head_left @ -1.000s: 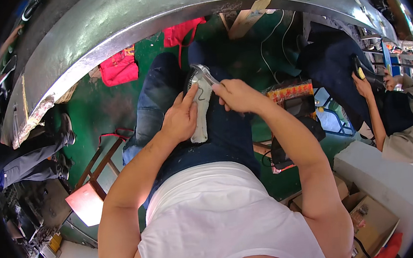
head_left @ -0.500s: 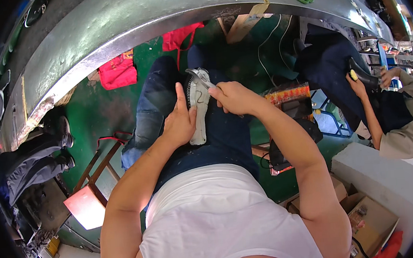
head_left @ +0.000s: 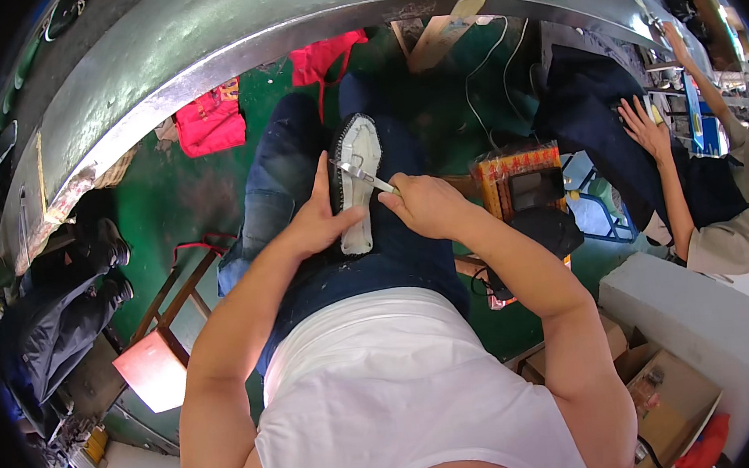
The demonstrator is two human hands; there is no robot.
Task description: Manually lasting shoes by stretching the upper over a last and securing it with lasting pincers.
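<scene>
Across my lap lies a shoe [head_left: 359, 138], its pale underside facing up and a dark, pleated edge running round the toe. My left hand [head_left: 320, 219] holds its left side, thumb laid over the sole and fingers along the edge. My right hand [head_left: 430, 208] is closed round the handle of a metal hammer-like tool [head_left: 363, 175]. The tool's crosswise head rests over the left edge of the sole, near its middle; the exact kind of tool is hard to make out.
A long metal bench [head_left: 244, 35] curves across the front. Red cloths [head_left: 210, 122] lie on the green floor. To the right are a patterned box [head_left: 520, 178], a blue stool [head_left: 602, 216] and a co-worker's hand [head_left: 646, 129]. A wooden stool [head_left: 151, 361] stands left.
The tool's head has moved from the toe down to the sole's left edge, uncovering the toe. The shoe now shows its underside more squarely. The co-worker's hands have moved apart.
</scene>
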